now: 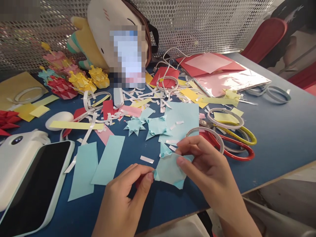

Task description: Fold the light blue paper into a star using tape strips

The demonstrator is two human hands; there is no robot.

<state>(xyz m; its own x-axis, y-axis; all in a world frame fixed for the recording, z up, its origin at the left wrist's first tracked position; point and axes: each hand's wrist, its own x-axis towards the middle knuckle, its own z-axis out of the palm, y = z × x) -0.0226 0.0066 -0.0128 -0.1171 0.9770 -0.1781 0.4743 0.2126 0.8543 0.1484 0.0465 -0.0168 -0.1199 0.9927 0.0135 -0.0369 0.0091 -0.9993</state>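
1. Head view: I have the light-blue folded paper piece between the two hands, over the near edge area of the table; I cannot tell whether it touches the surface.
2. The left hand pinches the piece's left corner between thumb and index finger.
3. The right hand has thumb and fingertips on its upper right part, grasping it lightly, with the other fingers curled.
4. Just beyond, farther from the near edge, I see two light-blue paper stars side by side, and a light-blue sheet next to the right one.
5. Toward the right edge, scissors with red and yellow handles lie among tape rolls.
6. Left of the hands are two light-blue paper strips; a dark-screened smartphone lies closer to the near left corner.
7. Paper scraps litter the middle.
8. Along the far edge I make out yellow folded paper ornaments, a plush toy, and, toward the far right corner, red paper.
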